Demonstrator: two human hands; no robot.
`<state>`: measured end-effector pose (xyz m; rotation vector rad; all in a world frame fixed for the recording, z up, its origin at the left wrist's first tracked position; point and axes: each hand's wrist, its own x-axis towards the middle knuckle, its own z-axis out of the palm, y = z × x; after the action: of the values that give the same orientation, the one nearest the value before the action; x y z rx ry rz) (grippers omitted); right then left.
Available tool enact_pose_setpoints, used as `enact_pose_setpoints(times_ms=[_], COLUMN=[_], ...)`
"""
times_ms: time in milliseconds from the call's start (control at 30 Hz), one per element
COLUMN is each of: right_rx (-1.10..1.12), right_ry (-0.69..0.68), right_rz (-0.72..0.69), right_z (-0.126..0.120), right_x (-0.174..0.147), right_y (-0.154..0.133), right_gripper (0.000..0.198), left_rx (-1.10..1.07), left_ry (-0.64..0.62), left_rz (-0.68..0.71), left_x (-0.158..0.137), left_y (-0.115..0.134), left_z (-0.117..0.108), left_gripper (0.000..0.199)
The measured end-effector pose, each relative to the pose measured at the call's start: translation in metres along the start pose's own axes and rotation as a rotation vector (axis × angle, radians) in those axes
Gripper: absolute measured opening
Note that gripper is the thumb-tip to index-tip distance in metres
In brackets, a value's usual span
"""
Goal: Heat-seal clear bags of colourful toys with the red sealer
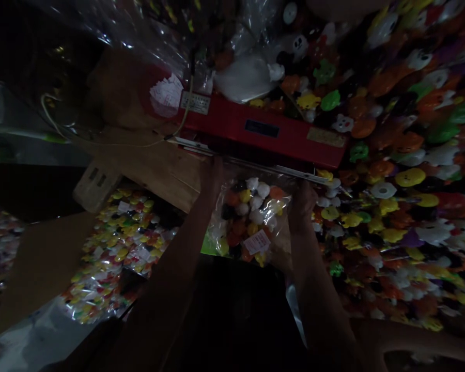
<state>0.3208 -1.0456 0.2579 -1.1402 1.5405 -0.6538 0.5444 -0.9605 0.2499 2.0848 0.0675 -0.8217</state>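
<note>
A clear plastic bag [251,217] full of small white, orange, yellow and black toy figures hangs at the front of a red bag sealer [263,129]. Its open-end edge lies along the sealer's jaw. My left hand [214,174] grips the bag's upper left corner, close against the jaw. At the upper right corner, my right hand [303,199] is closed on the same bag. A white printed label [257,242] shows inside the bag's lower part. Fingertips of both hands are dim and partly hidden.
Loose colourful toy figures [395,206] heap up on the right. Filled bags [120,248] lie at lower left beside a cardboard flap [42,263]. A pale cable [139,144] crosses the wooden bench [158,165]. Another person's arm [418,338] reaches in at lower right.
</note>
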Motion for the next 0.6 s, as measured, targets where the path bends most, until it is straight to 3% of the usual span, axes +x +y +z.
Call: enact_pose_setpoints(times_ms=[100, 267, 333, 467, 600], right_rx=[-0.041, -0.261, -0.275, -0.246, -0.279], right_ry=[0.032, -0.029, -0.065, -0.058, 0.009], right_rz=[-0.067, 0.049, 0.067, -0.033, -0.074], right_z=[-0.010, -0.031, -0.028, -0.003, 0.017], right_x=[-0.012, -0.016, -0.013, -0.007, -0.001], right_y=[-0.004, -0.001, -0.003, -0.010, -0.010], right_gripper=[0.052, 0.049, 0.048, 0.050, 0.052], left_rx=[0.030, -0.150, -0.114, 0.050, 0.150], left_ry=[0.035, -0.138, -0.148, 0.025, 0.162], left_rz=[0.194, 0.015, 0.028, 0.187, 0.136], left_x=[-0.009, -0.023, -0.019, -0.001, 0.009], left_y=[0.005, 0.003, 0.005, 0.011, 0.014], left_z=[-0.010, -0.024, -0.026, -0.035, -0.035], left_gripper=[0.023, 0.026, 0.024, 0.014, 0.020])
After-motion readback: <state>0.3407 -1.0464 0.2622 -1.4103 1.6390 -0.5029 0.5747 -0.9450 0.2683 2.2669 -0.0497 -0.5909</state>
